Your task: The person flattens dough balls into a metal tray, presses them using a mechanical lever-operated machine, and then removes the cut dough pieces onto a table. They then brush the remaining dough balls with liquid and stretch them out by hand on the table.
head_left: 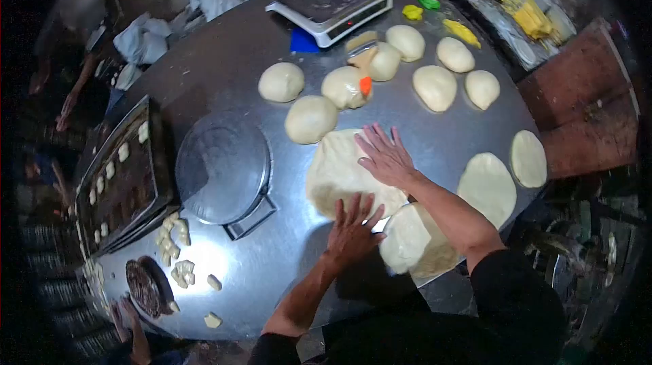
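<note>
A flattened round of pale dough (334,171) lies on the metal table in front of me. My right hand (386,158) rests flat on its upper right part, fingers spread. At its lower edge my left hand (353,229) touches the dough with fingers apart. Just below right, another flat dough piece (405,239) lies partly under my right forearm. Two more flat pieces, a large oval (487,188) and a smaller one (528,159), are to the right. Several round dough balls (311,119) sit beyond my hands.
A brush (363,52) lies among the balls, near a white scale (333,5). On the left are a round metal plate (223,168), a dark tray (125,181) with small dough pieces, and a dark round object (145,287). Another person's hands (129,321) are at the lower left.
</note>
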Demonstrator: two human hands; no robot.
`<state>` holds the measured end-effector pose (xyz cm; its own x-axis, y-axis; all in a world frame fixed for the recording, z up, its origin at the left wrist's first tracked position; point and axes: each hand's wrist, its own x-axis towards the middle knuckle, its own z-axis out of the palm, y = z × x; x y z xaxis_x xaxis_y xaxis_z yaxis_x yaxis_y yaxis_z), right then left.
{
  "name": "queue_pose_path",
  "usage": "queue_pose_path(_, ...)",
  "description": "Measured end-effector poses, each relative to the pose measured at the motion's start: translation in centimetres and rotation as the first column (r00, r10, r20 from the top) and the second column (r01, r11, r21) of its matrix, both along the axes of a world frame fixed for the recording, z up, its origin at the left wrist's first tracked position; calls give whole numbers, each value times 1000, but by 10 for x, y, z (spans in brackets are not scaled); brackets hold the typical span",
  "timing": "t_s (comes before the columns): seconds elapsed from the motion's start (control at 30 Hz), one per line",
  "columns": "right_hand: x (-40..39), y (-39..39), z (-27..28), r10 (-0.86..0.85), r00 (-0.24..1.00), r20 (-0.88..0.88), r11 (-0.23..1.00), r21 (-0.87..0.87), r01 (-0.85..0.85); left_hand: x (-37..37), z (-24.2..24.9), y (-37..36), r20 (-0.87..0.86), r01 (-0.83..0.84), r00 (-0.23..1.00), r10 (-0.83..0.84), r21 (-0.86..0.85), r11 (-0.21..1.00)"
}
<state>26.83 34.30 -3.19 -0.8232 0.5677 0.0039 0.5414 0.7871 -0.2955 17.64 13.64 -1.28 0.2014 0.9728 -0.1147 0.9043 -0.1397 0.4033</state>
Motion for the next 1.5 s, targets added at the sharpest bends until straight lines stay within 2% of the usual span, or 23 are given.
queue_pose_path(0.13, 15, 54, 17, -1, 996, -88, 971, -240, -20, -15, 33, 5, 159, 33, 987, -18, -95, 995)
queue_pose_path(0.2, 39, 95, 69, -442, 887, -132, 786, -533, 313, -45, 42, -16, 707, -134, 573, 414, -418, 899)
queue_pose_path(0.27, 66, 168, 65, -534, 845, -34, 842, -113, 528, -52, 72, -43, 812, -375, 89, 577, -510, 774)
queue_pose_path(0.33, 90, 228, 32, -706, 637, -311, 696, -137, 705, -59, 80, -70, 762, -541, 166, 626, -460, 704)
queue_pose_path(0.43, 82, 237, -1, -776, 581, -247, 622, -147, 769, -56, 64, -99, 712, -660, 111, 694, -469, 586)
queue_pose_path(0.6, 55, 117, 69, -533, 787, -312, 845, -153, 512, -12, 36, -73, 773, -563, 70, 631, -491, 665)
queue_pose_path(0.7, 36, 9, 115, -513, 693, -507, 858, -319, 402, 4, 37, -27, 809, -501, 154, 567, -431, 751)
queue_pose_path(0.8, 14, -107, 135, -679, 544, -492, 678, -705, 209, 1, 42, -14, 876, -402, -342, 341, -464, 790)
queue_pose_path(0.83, 7, -139, 135, -777, 443, -448, 526, -848, 65, -14, 38, -23, 957, -557, -57, 285, -267, 786)
queue_pose_path(0.93, 1, -223, 114, -699, 686, -201, 326, -944, 56, -51, 75, -103, 889, -659, -82, 450, -387, 645)
queue_pose_path(0.97, -1, -235, 108, -681, 706, -195, 320, -946, 47, -68, 72, -131, 848, -639, 159, 506, -303, 707)
queue_pose_path(1.03, -7, -258, 79, -497, 867, -29, 566, -768, 299, -113, 33, -188, 663, -424, 589, 462, -233, 875)
queue_pose_path(1.07, -12, -263, 72, -489, 869, -73, 699, -628, 341, -118, 23, -218, 434, -589, 709, 556, -69, 805)
queue_pose_path(1.1, -17, -267, 60, -529, 843, -96, 687, -632, 359, -123, 17, -238, 180, -671, 740, 648, 148, 726)
queue_pose_path(1.13, -31, -274, 37, -547, 824, -149, 669, -669, 323, -128, 4, -239, 187, -669, 742, 643, 161, 725)
queue_pose_path(1.17, -43, -286, 23, -567, 802, -189, 646, -706, 291, -121, -12, -236, 356, -731, 626, 694, -42, 681)
queue_pose_path(1.2, -61, -298, 30, -427, 903, 44, 737, -561, 376, -114, -19, -228, 490, -732, 470, 735, -250, 634)
queue_pose_path(1.23, -73, -316, 40, -519, 853, -55, 701, -597, 389, -103, 4, -212, 407, -676, 635, 656, -117, 727)
queue_pose_path(1.3, -70, -311, 43, -553, 828, -98, 536, -803, 263, -97, -3, -198, 722, -703, 346, 599, -223, 675)
queue_pose_path(1.37, -52, -307, 69, -504, 861, -69, 557, -788, 262, -86, -8, -205, 794, -677, 309, 524, -204, 708)
queue_pose_path(1.4, -46, -306, 70, -457, 888, -54, 645, -707, 289, -85, -1, -211, 766, -637, 365, 529, -209, 742)
queue_pose_path(1.43, -43, -306, 67, -371, 925, 77, 788, -500, 358, -94, 4, -211, 637, -537, 578, 510, -174, 825)
queue_pose_path(1.5, -40, -318, 77, -274, 958, -85, 962, -40, 271, -103, 21, -213, 337, -612, 751, 567, 33, 790)
